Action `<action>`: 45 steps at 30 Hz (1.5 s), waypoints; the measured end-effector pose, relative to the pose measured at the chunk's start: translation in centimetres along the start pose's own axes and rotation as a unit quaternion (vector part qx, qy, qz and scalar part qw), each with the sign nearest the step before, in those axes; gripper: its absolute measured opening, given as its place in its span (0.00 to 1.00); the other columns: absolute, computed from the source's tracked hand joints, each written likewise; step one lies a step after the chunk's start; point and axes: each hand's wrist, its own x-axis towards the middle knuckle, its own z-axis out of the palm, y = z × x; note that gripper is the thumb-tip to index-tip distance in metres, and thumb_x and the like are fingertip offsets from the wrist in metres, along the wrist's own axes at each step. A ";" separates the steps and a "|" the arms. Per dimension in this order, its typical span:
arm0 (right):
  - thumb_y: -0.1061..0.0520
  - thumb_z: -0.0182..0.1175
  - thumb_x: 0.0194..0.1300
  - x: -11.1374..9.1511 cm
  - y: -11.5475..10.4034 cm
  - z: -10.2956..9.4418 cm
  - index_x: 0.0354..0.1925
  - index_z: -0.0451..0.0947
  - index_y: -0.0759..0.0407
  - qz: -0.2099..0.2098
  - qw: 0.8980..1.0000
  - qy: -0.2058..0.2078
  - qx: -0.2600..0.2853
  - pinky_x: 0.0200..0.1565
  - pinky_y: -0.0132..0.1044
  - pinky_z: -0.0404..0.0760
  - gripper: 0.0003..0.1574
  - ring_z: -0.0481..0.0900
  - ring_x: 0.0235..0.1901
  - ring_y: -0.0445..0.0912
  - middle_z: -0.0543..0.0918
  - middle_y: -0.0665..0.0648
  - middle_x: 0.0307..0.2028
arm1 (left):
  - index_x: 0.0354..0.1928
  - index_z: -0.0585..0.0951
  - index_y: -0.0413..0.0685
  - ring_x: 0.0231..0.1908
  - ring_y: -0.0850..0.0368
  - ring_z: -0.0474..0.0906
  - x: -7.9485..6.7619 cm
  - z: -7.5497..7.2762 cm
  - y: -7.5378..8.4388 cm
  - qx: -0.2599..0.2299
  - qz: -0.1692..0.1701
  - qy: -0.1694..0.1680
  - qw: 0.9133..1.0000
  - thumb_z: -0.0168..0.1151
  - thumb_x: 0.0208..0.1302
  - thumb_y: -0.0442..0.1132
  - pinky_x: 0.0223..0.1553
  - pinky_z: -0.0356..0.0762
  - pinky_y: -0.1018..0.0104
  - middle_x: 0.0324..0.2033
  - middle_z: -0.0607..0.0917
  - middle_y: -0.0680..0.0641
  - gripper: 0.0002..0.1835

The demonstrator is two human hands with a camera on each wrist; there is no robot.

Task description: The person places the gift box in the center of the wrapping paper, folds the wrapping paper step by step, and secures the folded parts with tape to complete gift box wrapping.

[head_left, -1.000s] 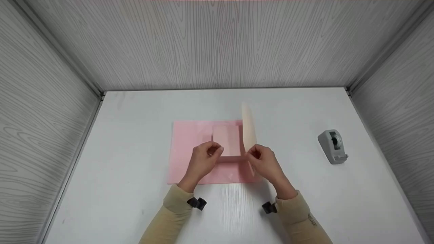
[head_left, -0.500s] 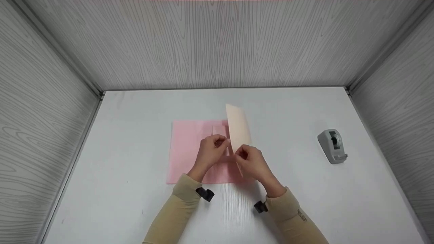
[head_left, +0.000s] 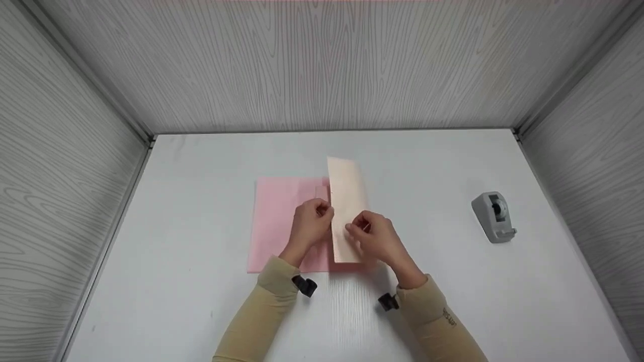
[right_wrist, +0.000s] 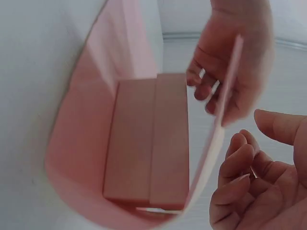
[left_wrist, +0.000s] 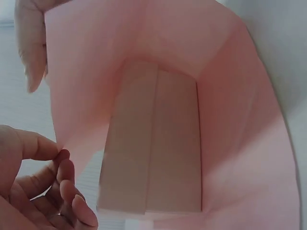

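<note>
A sheet of pink paper [head_left: 276, 216] lies under a small pale pink box [left_wrist: 175, 143]. Its right part stands folded up over the box, showing a pale outer side [head_left: 347, 186]. At the free edge of that raised part, my left hand [head_left: 309, 226] pinches the paper between thumb and forefinger. My right hand [head_left: 380, 241] is by the outer side of the flap, its thumb and fingers apart and loosely bent in the right wrist view. The raised flap hides most of the box from the head view; both wrist views show a lengthwise seam on it.
A grey tape dispenser [head_left: 494, 217] with a roll in it stands on the white table [head_left: 201, 211] at the right. Grey wood-grain panels [head_left: 322, 65] enclose the table at the back and both sides.
The raised flap has swung left over the box. My left hand has moved right and taken its edge; my right hand has moved left and let go of the paper.
</note>
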 end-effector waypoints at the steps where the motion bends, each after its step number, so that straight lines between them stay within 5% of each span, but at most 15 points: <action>1: 0.56 0.63 0.67 0.1 0.2 -0.3 0.32 0.78 0.58 -0.001 1.000 0.010 -0.001 0.24 0.36 0.72 0.08 0.74 0.22 0.44 0.78 0.52 0.23 | 0.31 0.83 0.44 0.27 0.57 0.73 0.0 0.0 -0.1 0.003 -0.004 0.004 1.000 0.61 0.64 0.37 0.32 0.73 0.63 0.25 0.80 0.51 0.06; 6: 0.59 0.63 0.66 1.2 1.6 -1.2 0.36 0.79 0.60 -0.027 0.997 0.068 -0.038 0.29 0.38 0.71 0.04 0.72 0.26 0.46 0.76 0.54 0.28 | 0.31 0.83 0.44 0.27 0.56 0.72 0.0 -0.2 -0.7 0.015 -0.014 0.012 1.000 0.60 0.65 0.37 0.32 0.71 0.62 0.24 0.79 0.51 0.07; 10: 0.60 0.63 0.66 2.3 3.0 -1.2 0.47 0.81 0.62 -0.029 0.994 0.083 -0.065 0.35 0.43 0.73 0.11 0.73 0.33 0.50 0.76 0.60 0.36 | 0.31 0.83 0.44 0.26 0.56 0.72 0.0 -0.2 -1.0 0.019 -0.014 0.012 1.000 0.59 0.65 0.37 0.31 0.72 0.62 0.24 0.79 0.51 0.07; 16: 0.58 0.61 0.68 3.2 4.0 -0.8 0.62 0.76 0.56 0.002 0.996 0.058 -0.069 0.43 0.47 0.78 0.24 0.76 0.45 0.54 0.76 0.65 0.50 | 0.30 0.82 0.44 0.25 0.57 0.72 -0.1 -0.3 -1.4 0.023 -0.010 0.015 1.000 0.59 0.65 0.36 0.30 0.71 0.63 0.23 0.78 0.52 0.07; 22: 0.58 0.61 0.69 3.3 4.4 -0.7 0.66 0.73 0.56 0.006 0.998 0.038 -0.056 0.46 0.47 0.78 0.28 0.76 0.50 0.55 0.75 0.63 0.56 | 0.31 0.81 0.44 0.27 0.56 0.71 -0.2 -0.1 -1.8 0.039 -0.004 0.024 0.999 0.59 0.64 0.36 0.32 0.70 0.61 0.26 0.76 0.50 0.05; 28: 0.56 0.59 0.71 3.3 4.5 -0.7 0.69 0.69 0.54 0.018 0.999 0.016 -0.039 0.48 0.47 0.78 0.30 0.75 0.55 0.53 0.72 0.60 0.62 | 0.52 0.78 0.39 0.39 0.50 0.76 -0.4 0.1 -2.4 0.025 -0.017 0.033 0.999 0.63 0.65 0.40 0.40 0.75 0.56 0.43 0.75 0.42 0.17; 33: 0.54 0.59 0.71 3.3 4.6 -0.6 0.70 0.68 0.51 0.033 0.999 0.006 -0.032 0.49 0.47 0.78 0.30 0.75 0.56 0.53 0.71 0.58 0.65 | 0.67 0.69 0.38 0.50 0.47 0.79 -0.8 -0.1 -2.8 0.003 -0.047 -0.014 0.999 0.60 0.69 0.45 0.50 0.77 0.54 0.55 0.77 0.38 0.30; 45: 0.51 0.61 0.70 3.5 5.0 -0.2 0.70 0.68 0.46 0.039 0.999 -0.013 -0.014 0.51 0.46 0.78 0.32 0.73 0.57 0.53 0.69 0.56 0.67 | 0.68 0.71 0.43 0.41 0.58 0.83 -0.6 0.2 -3.1 -0.001 -0.045 -0.031 0.999 0.64 0.67 0.46 0.43 0.80 0.61 0.46 0.86 0.42 0.30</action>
